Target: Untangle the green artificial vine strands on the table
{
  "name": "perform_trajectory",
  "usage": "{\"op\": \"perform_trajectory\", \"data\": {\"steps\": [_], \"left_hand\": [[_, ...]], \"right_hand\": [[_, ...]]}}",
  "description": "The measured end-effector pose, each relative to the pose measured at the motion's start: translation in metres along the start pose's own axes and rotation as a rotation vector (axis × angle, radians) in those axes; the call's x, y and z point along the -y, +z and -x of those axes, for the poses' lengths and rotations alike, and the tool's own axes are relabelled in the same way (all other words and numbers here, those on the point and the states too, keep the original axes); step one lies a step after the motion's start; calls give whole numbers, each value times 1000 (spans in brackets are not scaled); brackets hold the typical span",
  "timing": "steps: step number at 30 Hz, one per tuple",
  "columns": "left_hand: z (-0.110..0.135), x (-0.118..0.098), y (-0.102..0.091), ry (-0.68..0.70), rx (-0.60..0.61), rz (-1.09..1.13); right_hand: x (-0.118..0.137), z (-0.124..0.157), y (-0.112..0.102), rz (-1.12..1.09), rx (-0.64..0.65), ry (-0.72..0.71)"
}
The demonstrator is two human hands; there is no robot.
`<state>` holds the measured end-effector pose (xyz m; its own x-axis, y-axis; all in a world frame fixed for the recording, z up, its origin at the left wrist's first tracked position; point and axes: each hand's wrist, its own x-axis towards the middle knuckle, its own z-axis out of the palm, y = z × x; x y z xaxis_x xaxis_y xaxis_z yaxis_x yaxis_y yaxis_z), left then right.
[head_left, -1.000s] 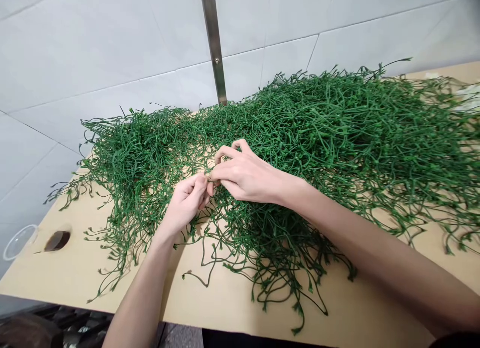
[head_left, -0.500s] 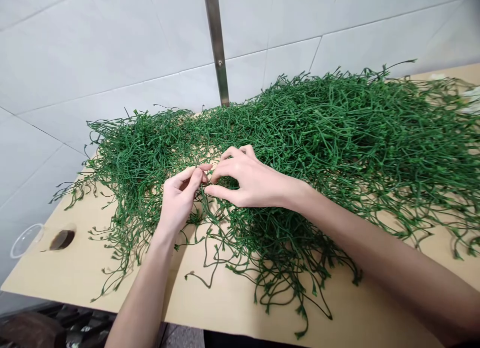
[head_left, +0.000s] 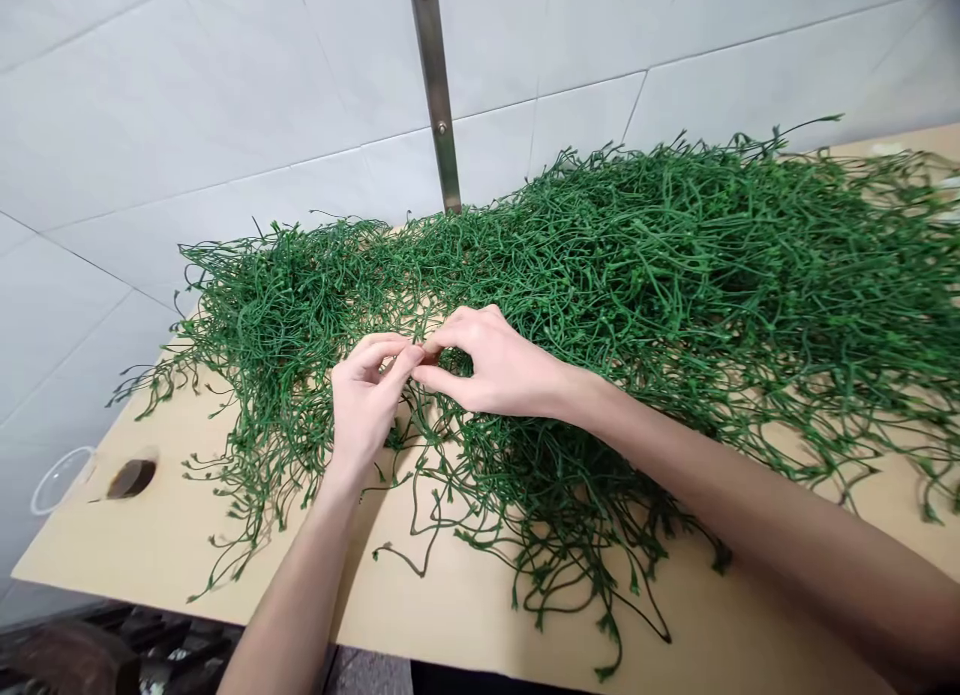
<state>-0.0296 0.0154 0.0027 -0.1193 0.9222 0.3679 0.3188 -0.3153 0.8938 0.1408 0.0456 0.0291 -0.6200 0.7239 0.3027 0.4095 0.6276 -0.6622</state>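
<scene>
Green plastic-looking stems (head_left: 645,245) with small forked tips lie in a long, tangled heap across a tan board. Above a thinner patch of the heap, my left hand (head_left: 365,390) pinches with thumb and forefinger. My right hand (head_left: 487,360) meets it there, its thumb and fingertips closed against the left fingertips. Whatever sits between the fingers is too small and too covered to make out. Loose stems hang and lie just under both hands, and a denser clump (head_left: 555,495) spreads below my right wrist.
The tan board (head_left: 442,615) has a round dark hole (head_left: 131,478) at its left, with a clear plastic lid or ring (head_left: 61,480) by the edge. Behind stands a tiled wall (head_left: 225,85) with an upright metal strip (head_left: 435,95). Dark slatted objects (head_left: 165,645) sit below the front left edge.
My right fingertips have closed in from a spread shape and now touch the left ones. The left thumb has shifted slightly right. The heap looks the same.
</scene>
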Motion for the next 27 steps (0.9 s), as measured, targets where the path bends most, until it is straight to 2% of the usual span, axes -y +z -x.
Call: {"op": "perform_trajectory", "data": {"steps": [4, 7, 12, 15, 19, 22, 27], "left_hand": [[0, -4, 0, 14, 19, -76], [0, -8, -2, -18, 82, -136], [-1, -15, -3, 110, 208, -280], [0, -17, -2, 108, 263, -326], [3, -18, 0, 113, 264, -311], [5, -18, 3, 111, 273, -308], [5, -17, 5, 103, 327, -312]], "right_hand": [[0, -1, -3, 5, 3, 7], [-1, -1, -8, -22, -11, 15], [-3, 0, -16, -57, 0, -21], [-3, 0, -18, -50, 19, -5], [-3, -2, -19, -35, 108, 21], [-6, -1, -20, -27, 174, -15], [-12, 1, -14, -20, 74, -55]]}}
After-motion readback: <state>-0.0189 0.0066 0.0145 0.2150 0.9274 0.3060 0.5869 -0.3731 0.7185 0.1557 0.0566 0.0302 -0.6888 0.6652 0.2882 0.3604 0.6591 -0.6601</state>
